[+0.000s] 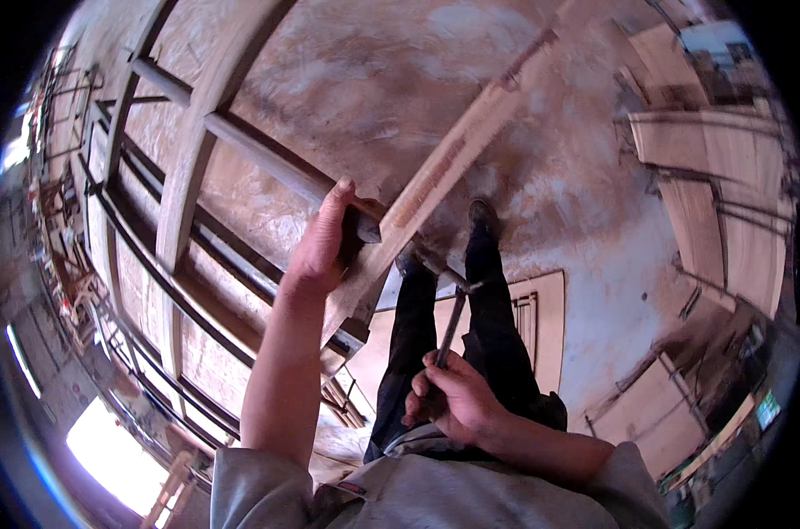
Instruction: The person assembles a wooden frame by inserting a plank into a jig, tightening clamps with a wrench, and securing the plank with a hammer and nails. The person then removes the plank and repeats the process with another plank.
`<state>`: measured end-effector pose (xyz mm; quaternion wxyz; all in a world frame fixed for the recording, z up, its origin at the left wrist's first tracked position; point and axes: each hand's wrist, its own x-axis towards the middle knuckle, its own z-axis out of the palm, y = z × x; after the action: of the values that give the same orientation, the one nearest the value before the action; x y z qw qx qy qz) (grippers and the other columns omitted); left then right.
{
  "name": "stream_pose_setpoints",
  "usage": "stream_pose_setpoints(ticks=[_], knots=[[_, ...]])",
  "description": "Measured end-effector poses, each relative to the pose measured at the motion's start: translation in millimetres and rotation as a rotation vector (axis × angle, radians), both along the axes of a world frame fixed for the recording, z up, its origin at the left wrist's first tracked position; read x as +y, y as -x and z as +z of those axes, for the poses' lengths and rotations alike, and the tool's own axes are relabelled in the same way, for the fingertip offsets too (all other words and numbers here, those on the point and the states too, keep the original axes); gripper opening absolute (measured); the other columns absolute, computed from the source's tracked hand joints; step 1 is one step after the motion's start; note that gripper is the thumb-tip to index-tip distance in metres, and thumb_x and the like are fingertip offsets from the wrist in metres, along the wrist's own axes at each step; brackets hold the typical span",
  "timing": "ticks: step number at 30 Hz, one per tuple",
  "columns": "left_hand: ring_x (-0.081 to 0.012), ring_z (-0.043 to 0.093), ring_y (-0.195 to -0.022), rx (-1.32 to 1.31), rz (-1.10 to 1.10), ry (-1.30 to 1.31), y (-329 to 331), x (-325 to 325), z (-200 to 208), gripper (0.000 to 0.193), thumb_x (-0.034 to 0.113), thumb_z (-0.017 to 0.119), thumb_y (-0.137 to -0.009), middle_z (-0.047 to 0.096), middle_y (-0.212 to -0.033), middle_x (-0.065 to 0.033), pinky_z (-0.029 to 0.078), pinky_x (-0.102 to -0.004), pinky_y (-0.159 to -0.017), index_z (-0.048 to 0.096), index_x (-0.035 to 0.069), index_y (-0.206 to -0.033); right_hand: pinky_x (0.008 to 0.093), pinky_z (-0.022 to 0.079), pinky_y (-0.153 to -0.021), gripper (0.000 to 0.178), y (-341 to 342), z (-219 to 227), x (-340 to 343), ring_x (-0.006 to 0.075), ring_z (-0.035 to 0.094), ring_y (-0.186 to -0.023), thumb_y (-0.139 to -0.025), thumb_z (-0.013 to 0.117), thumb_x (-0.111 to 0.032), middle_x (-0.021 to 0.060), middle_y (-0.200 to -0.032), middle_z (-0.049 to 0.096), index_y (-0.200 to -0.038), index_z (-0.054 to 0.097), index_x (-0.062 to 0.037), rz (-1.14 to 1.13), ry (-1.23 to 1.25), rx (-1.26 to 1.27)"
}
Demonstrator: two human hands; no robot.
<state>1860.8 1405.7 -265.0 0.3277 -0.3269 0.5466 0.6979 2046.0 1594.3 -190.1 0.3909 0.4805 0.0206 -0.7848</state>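
Note:
My left hand (pixel 322 242) is closed around the end of a dark crossbar (pixel 272 159), thumb on top and the other fingers mostly hidden. The crossbar runs from a wooden frame (pixel 188 176) on the left toward a long pale wooden beam (pixel 453 163), which slants away to the upper right. My right hand (pixel 457 398), low in front of my body, is closed round the dark handle of what looks like a hammer (pixel 451 326). Its crosswise head lies beside the beam, close to the crossbar's line; whether it touches the beam I cannot tell.
Dark rails and more frame parts (pixel 135 264) crowd the left side. A pale flat board (pixel 550 322) lies on the stained floor (pixel 356 79) by my legs. Several wooden panels (pixel 709 150) lie at the right, with another panel (pixel 651 423) nearer me.

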Motion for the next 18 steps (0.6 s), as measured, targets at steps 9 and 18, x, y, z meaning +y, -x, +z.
stream_pose_setpoints(ticks=[9, 18], knots=[[-0.0184, 0.059, -0.087, 0.063, -0.146, -0.049, -10, 0, 8, 0.052, 0.049, 0.066, -0.088, 0.065, -0.095, -0.0086, 0.047, -0.0341, -0.085, 0.065, 0.0, -0.105, 0.0394, 0.054, -0.062, 0.014, -68, -84, -48, 0.0248, 0.063, -0.068, -0.101, 0.046, -0.012, 0.0103, -0.075, 0.055, -0.114, 0.046, -0.0066, 0.006, -0.355, 0.365], [-0.0197, 0.062, -0.083, -0.004, 0.04, 0.095, -1, 4, 6, 0.033, 0.045, 0.06, -0.093, 0.065, -0.088, -0.0027, 0.05, -0.037, -0.078, 0.064, 0.013, -0.098, 0.0372, 0.05, -0.067, 0.026, -48, -83, -64, 0.0205, 0.061, -0.07, -0.102, 0.043, -0.016, 0.0071, -0.072, 0.056, -0.123, 0.048, -0.0012, -0.076, -0.152, 0.489]])
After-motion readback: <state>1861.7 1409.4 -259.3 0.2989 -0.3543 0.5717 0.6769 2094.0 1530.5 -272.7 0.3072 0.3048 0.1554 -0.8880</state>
